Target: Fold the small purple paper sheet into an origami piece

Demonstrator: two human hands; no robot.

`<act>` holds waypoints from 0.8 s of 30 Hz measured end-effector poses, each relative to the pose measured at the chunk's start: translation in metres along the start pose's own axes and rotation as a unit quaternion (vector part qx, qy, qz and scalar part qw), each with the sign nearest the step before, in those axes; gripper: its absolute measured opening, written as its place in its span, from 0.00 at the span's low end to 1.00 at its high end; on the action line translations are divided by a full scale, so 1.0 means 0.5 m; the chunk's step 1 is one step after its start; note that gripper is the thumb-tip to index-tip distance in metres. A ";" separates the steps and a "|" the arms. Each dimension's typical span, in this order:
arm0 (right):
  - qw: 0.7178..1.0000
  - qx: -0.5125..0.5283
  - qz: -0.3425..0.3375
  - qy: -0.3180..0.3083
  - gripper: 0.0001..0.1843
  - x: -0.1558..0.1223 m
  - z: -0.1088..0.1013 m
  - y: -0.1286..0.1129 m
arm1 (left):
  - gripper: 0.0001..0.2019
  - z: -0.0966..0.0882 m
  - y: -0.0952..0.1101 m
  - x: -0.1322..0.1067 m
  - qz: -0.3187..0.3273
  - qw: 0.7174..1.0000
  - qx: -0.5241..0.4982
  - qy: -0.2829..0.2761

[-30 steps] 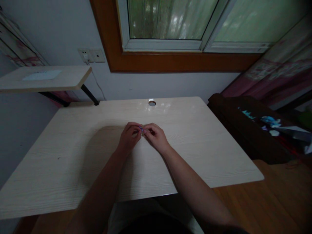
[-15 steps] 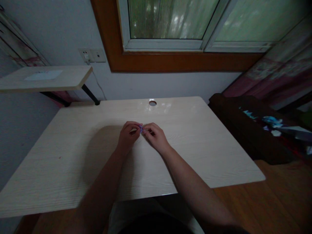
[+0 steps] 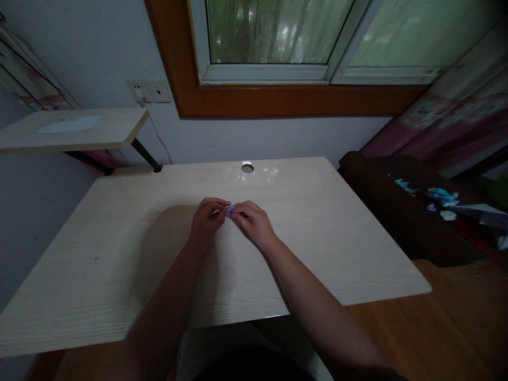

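Observation:
A small purple piece of folded paper is pinched between both hands at the middle of the pale wooden desk. My left hand grips its left side with curled fingers. My right hand grips its right side, fingertips meeting the left hand's. Most of the paper is hidden by the fingers.
A round cable hole sits near the desk's far edge. A raised side shelf with a sheet on it stands at the back left. A dark box holding several small paper pieces lies to the right. A window is above the wall.
Both hands stay in the same spot; only the fingers shift slightly around the purple paper.

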State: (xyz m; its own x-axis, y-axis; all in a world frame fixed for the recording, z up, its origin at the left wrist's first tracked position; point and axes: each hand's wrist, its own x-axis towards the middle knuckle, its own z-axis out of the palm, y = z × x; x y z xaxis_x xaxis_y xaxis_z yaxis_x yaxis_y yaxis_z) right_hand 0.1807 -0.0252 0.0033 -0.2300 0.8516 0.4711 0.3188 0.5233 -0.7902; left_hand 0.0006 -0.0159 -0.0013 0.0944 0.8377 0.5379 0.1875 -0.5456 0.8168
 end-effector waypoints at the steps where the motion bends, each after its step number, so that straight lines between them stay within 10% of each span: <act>1: 1.000 -0.003 0.000 0.002 0.07 0.000 0.000 -0.001 | 0.02 0.000 0.000 0.000 0.001 1.000 0.000 0.000; 24: 0.998 -0.017 -0.058 0.024 0.06 -0.004 0.007 0.010 | 0.05 0.006 0.005 -0.006 0.035 0.997 0.057 -0.031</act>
State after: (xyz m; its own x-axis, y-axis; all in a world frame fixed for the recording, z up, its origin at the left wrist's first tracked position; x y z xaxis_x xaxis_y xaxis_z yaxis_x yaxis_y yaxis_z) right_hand 0.1795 -0.0245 -0.0032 -0.2242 0.7849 0.5777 0.3238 0.6191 -0.7155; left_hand 0.0038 -0.0199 -0.0017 0.1709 0.7999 0.5753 0.2879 -0.5989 0.7472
